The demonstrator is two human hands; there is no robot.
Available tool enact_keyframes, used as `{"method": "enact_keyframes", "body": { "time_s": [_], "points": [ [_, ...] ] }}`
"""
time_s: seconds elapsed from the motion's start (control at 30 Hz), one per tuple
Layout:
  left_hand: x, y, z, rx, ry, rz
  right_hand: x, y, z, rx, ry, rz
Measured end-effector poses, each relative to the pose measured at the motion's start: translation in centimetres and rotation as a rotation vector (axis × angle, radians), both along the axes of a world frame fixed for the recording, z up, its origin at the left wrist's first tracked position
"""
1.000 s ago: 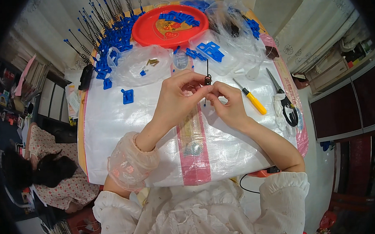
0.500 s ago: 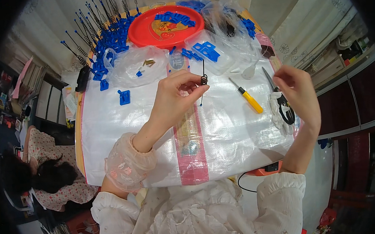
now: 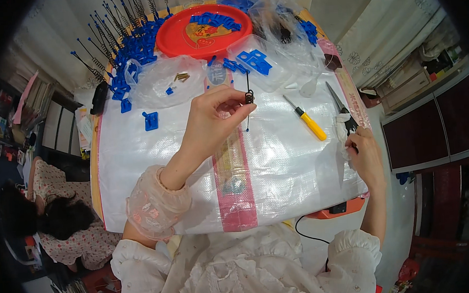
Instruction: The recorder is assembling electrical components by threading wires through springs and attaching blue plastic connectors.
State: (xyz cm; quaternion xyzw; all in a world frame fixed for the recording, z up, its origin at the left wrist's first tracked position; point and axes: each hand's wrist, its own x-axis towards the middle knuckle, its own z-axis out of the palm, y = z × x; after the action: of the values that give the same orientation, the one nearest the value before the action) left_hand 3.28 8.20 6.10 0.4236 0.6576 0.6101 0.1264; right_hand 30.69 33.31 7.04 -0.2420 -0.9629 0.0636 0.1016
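Note:
My left hand (image 3: 211, 115) pinches a black wire spring (image 3: 249, 97) between thumb and fingers over the middle of the table. The spring's coil shows at the fingertips; one straight end points away from me, and the other points toward me with a small blue tip. At the table's right edge, my right hand (image 3: 367, 153) is curled over the handles of a pair of scissors (image 3: 337, 99), whose blades point away. The fingers hide most of the black handles. A crumpled white cloth (image 3: 342, 126) lies against them. Left of the scissors rests a screwdriver (image 3: 312, 124) with a yellow handle.
A red tray (image 3: 167, 48) with blue plastic parts stands at the back. Blue bases with upright springs (image 3: 125, 72) crowd the back left. A clear bag (image 3: 159, 94) holds small brass pieces. One blue part (image 3: 151, 121) lies alone. A person (image 3: 69, 210) is at the far left.
My right hand has come down from above the scissors onto their handles. My left hand keeps its pinch on the spring. The whole view has shifted slightly.

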Motion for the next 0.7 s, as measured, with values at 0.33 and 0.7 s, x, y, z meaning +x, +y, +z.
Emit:
{"method": "enact_keyframes", "body": {
  "time_s": [0.33, 0.7],
  "points": [
    [-0.1, -0.1, 0.0, -0.002, 0.012, 0.005, -0.5, 4.0, 1.7, -0.953, 0.443, 0.162],
    [0.1, 0.3, -0.2, 0.015, 0.049, 0.012, -6.3, -0.8, 3.8, -1.096, 0.321, 0.253]
  ]
}}
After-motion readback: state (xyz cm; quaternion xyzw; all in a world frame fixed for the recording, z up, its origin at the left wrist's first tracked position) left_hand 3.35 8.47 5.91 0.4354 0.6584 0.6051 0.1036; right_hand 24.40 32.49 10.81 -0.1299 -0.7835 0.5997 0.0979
